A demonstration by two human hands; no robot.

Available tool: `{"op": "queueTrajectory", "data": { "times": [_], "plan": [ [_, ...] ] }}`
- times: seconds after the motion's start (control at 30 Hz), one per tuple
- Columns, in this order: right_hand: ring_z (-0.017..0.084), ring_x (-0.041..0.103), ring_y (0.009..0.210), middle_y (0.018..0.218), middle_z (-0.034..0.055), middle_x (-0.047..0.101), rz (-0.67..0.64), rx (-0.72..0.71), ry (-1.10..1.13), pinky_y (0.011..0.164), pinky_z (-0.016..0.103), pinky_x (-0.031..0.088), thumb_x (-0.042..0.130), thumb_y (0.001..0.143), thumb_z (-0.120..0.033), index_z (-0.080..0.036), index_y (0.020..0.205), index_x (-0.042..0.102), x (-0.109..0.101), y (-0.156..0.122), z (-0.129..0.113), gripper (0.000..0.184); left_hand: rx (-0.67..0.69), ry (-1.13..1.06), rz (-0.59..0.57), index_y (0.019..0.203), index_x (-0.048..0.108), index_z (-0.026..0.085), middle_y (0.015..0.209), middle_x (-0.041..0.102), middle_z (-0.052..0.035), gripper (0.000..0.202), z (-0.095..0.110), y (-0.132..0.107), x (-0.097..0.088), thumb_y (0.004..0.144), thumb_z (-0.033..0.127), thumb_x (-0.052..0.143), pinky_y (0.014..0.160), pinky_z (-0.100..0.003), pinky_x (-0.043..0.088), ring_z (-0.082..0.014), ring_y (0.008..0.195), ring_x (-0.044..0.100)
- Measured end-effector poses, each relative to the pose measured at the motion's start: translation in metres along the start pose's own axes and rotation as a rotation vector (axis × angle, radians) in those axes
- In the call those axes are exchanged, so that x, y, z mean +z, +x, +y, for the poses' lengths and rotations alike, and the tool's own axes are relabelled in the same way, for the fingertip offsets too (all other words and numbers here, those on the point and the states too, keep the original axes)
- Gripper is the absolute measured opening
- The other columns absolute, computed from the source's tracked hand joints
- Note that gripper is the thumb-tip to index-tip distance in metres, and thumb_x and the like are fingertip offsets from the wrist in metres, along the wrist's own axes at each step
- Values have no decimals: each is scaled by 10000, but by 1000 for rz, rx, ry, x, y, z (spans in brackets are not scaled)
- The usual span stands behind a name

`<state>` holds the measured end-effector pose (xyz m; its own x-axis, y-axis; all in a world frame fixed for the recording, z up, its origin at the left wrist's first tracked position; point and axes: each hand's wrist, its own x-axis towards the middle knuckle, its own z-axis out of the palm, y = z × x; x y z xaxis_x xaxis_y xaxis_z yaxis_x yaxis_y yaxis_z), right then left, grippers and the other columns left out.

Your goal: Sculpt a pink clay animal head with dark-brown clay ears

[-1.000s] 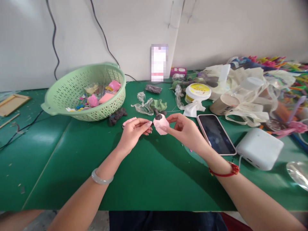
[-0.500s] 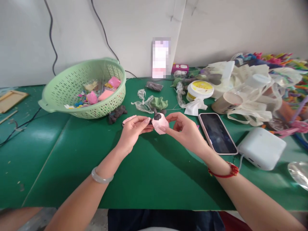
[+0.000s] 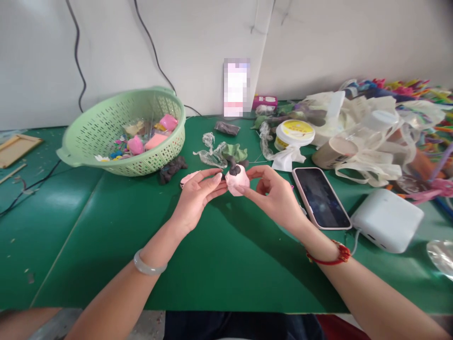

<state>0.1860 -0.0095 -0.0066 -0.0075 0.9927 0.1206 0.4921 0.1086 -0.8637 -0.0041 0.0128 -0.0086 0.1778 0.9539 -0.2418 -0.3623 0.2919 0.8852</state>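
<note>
The left hand (image 3: 196,200) and the right hand (image 3: 274,196) pinch a pink clay ball (image 3: 238,185) near the middle of the frame. Neither hand is clenched: the fingertips of the left press its left side, while the right thumb and fingers hold its right side. A dark clay cap (image 3: 234,170) sits on top of the ball, and it looks like the weakest point. A sideways tug could peel it off, while too hard a squeeze could dent the soft ball or leave it stuck to a fingertip. A slip would likely drop the ball onto the green table mat (image 3: 88,245).

The count is one ball, one cap and one flat pink clay piece (image 3: 187,178) just past the left hand. There is also one dark clay lump (image 3: 172,170) beside one green plastic colander (image 3: 166,153) at upper left, which holds three larger pink pieces (image 3: 155,140). To the right lie one phone (image 3: 321,198), one white box (image 3: 387,220) and one jar with a yellow lid (image 3: 295,133) — a single one of each
</note>
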Motion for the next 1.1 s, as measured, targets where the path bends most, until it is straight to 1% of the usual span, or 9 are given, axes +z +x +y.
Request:
{"op": "queueTrajectory", "data": {
  "times": [0.07, 0.2, 0.33, 0.43, 0.53, 0.73, 0.93, 1.03, 1.1],
  "plan": [
    [93, 418, 539, 903, 29, 693, 9, -5, 9, 500, 269, 351, 726, 815, -470, -204, 1009, 605, 1, 0, 0, 351, 13, -4, -8, 988, 708, 169, 904, 780, -49, 382, -1, 0, 0, 683, 332, 871, 935, -381, 579, -197, 885, 749],
    [93, 405, 529, 831, 13, 668, 22, -6, 8, 494, 268, 332, 744, 794, -471, -207, 985, 611, 2, -1, 0, 353, 47, 4, -14, 971, 717, 173, 888, 777, -40, 356, -2, -1, 0, 695, 343, 861, 939, -387, 579, -198, 890, 748],
    [98, 405, 537, 783, -6, 632, 34, 2, -9, 510, 272, 332, 761, 772, -481, -211, 972, 603, 3, -1, -1, 371, 140, 118, -3, 970, 719, 170, 858, 773, -36, 349, 0, -2, -1, 714, 368, 849, 915, -378, 589, -192, 843, 748],
    [104, 395, 525, 658, -42, 547, 43, 2, -21, 508, 274, 315, 768, 760, -509, -212, 949, 599, 5, -1, -2, 390, 218, 186, 14, 925, 708, 165, 823, 764, -30, 333, 2, -2, -1, 717, 384, 848, 899, -370, 594, -186, 812, 744],
    [110, 396, 522, 597, -60, 487, 59, -8, -14, 506, 273, 309, 768, 759, -514, -215, 943, 602, 5, -2, -2, 389, 224, 179, 11, 879, 691, 163, 811, 752, -23, 324, 2, -3, -1, 717, 396, 847, 883, -357, 597, -177, 797, 739],
    [109, 418, 538, 686, -31, 566, 77, -3, 27, 519, 276, 346, 773, 747, -521, -216, 964, 607, 5, -2, -2, 410, 129, 95, -14, 895, 690, 175, 870, 738, -12, 309, 1, -3, 1, 738, 401, 830, 879, -341, 593, -157, 821, 728],
    [101, 426, 559, 830, 4, 635, 112, -11, 84, 517, 280, 357, 780, 744, -538, -216, 969, 601, 6, -3, -1, 432, 66, 15, -30, 970, 691, 172, 942, 761, -46, 357, 3, -2, 0, 718, 371, 847, 956, -363, 551, -178, 909, 728],
    [105, 455, 577, 888, 18, 651, 139, -16, 118, 524, 284, 371, 783, 746, -533, -218, 980, 593, 6, -3, -2, 436, 44, 27, -87, 943, 715, 170, 996, 767, -78, 336, 4, -3, 1, 775, 451, 790, 946, -356, 545, -208, 973, 726],
    [106, 461, 580, 899, 20, 651, 148, -15, 132, 524, 286, 372, 782, 748, -529, -219, 988, 590, 6, -3, -2, 437, 47, 72, -142, 895, 732, 175, 986, 770, -87, 350, 3, -4, 2, 824, 517, 722, 915, -347, 548, -225, 990, 724]
  ]
}}
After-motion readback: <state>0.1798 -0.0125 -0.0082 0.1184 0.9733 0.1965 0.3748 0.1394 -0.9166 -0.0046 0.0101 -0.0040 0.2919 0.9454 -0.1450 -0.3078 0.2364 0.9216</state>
